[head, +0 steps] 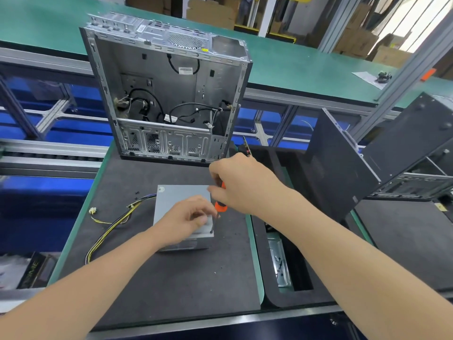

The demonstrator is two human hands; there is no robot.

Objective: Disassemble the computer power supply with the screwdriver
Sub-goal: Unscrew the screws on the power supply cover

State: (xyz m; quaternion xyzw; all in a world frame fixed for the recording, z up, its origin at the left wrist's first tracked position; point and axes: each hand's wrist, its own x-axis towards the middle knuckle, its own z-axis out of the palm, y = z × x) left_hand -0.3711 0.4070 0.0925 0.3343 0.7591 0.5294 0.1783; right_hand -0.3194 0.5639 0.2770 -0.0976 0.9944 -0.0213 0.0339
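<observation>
On the tabletop (171, 278), left of the power supply (171, 198), yellow-black cables (115, 224) trail from its side. Power supply lies flat, mid-tabletop, in front of open computer case (166, 94). Left hand (188, 218) rests on its top, fingers bent; cannot tell if pinching anything. Orange screwdriver (220, 207) at its right edge, gripped in right hand (240, 185). Black panel (343, 173) leans well to the right.

An open computer case (166, 99) with loose black cables inside stands upright at the far edge of the dark mat (171, 278) on the tabletop, black case panels (343, 173) lean off to the right, and a green conveyor belt (294, 65) runs behind, with cardboard boxes (213, 11) beyond it.
</observation>
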